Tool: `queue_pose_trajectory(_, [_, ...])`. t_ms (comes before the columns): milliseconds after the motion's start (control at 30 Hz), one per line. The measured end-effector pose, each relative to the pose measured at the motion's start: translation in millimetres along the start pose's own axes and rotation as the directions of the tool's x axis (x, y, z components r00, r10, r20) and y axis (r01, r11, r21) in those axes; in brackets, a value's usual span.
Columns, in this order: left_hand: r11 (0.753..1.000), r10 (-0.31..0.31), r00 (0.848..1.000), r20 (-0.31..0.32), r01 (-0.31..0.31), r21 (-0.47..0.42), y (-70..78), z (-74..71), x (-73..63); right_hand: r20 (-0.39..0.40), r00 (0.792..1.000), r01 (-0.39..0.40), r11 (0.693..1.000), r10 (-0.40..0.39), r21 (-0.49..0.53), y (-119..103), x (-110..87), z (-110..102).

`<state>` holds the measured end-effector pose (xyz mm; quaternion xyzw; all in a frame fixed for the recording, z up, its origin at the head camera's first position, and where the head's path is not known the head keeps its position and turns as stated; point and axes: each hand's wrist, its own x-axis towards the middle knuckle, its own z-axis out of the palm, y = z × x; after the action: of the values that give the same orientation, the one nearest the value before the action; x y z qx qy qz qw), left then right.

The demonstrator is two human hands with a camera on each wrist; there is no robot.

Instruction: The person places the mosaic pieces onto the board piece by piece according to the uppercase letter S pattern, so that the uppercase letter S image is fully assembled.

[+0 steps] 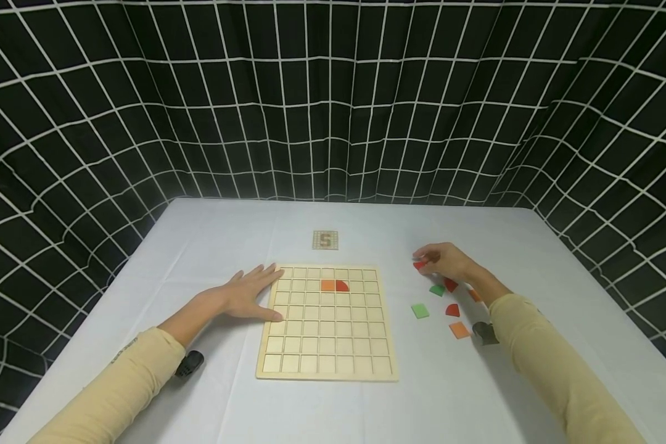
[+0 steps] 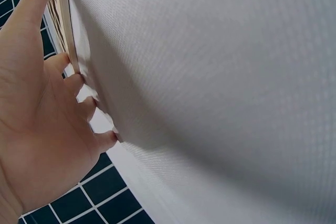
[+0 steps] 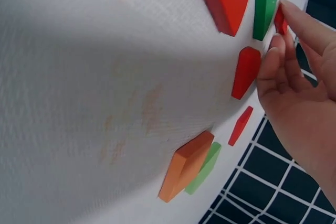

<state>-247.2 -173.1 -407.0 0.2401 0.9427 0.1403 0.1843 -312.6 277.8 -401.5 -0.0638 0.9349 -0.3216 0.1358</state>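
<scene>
In the head view my left hand (image 1: 246, 297) rests spread at the left edge of a pale wooden grid board (image 1: 327, 333), thumb and fingertips on its rim. On the board, near the top, an orange square tile (image 1: 328, 285) lies beside a red quarter-round tile (image 1: 341, 286). To the right of the board, my right hand (image 1: 446, 260) pinches another red tile (image 1: 419, 265) between thumb and fingers. The right wrist view also shows this red tile (image 3: 280, 20) at the fingertips, partly hidden by them.
Around the right hand lie loose tiles: a dark green one (image 1: 437, 290), a light green square (image 1: 420, 310), a red quarter-round (image 1: 452, 310), an orange square (image 1: 459, 330) and others partly under the wrist. Behind the board is a small card (image 1: 325, 240) with an S-like pattern.
</scene>
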Motion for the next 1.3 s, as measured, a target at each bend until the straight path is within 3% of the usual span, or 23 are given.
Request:
queue_pose_trajectory(300, [1.000,-0.001,1.000,0.000,0.001,0.007,-1.9,0.3,1.2,-0.008,1.000,-0.026,0.999,0.025,-0.024,2.4,1.6,-0.3])
queue_pose_trajectory(700, [1.000,0.002,1.000,-0.003,-0.002,-0.001,-0.7,-0.6,-0.6,0.018,0.997,-0.078,0.992,0.077,0.099,-7.8,-0.3,1.3])
queue_pose_trajectory(900, [1.000,-0.003,1.000,-0.003,0.003,0.001,-0.7,-0.3,-0.1,0.032,0.998,-0.060,0.980,0.055,0.188,-20.8,0.7,5.7])
queue_pose_trajectory(1100, [1.000,-0.004,1.000,-0.004,0.004,0.008,-1.8,0.9,1.0,0.073,0.997,0.005,0.959,-0.026,0.282,-34.6,1.1,10.4])
queue_pose_trajectory(1300, [1.000,0.000,1.000,-0.006,0.000,0.003,-1.8,1.0,0.7,0.134,0.990,0.009,0.955,-0.052,0.298,-45.9,1.2,15.4])
